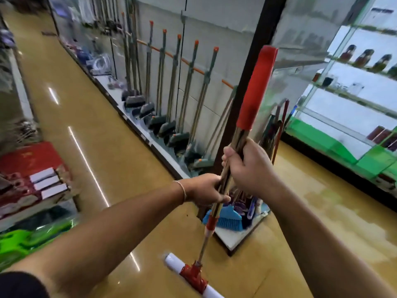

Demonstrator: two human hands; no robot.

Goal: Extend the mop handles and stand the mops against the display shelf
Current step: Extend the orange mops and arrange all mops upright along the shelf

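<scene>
- Floor (133,160): glossy yellow-brown aisle surface, with light streaks reflected along it.
- Display shelf (137,123): long low white base running up the aisle on the left of centre, ending at a dark upright post (242,100) near the hands.
- Row of brooms (171,100): stands upright on that shelf base against a pale back panel; grey handles with orange tips, dark heads at the bottom.
- Glass cabinet (343,108): to the right, green-edged, with small items on its shelves; detail is blurred.
- Mop (223,179): held upright and slightly tilted in the aisle, just in front of the shelf end, not leaning on it. Its red grip sleeve (257,89) rises above both hands; a red collar (211,221) sits on the shaft below them.
- Mop head (191,274): red bracket on a white roller, resting on the floor, well below the grip.
- Right hand (249,166): fingers wrapped tightly round the shaft just under the red sleeve.
- Left hand (206,188): fingers curled round the shaft directly below the right hand, touching or nearly touching it; a thin bracelet (182,190) on the wrist.
- Blue brush (225,218): lies on the shelf-end base behind the shaft.
</scene>
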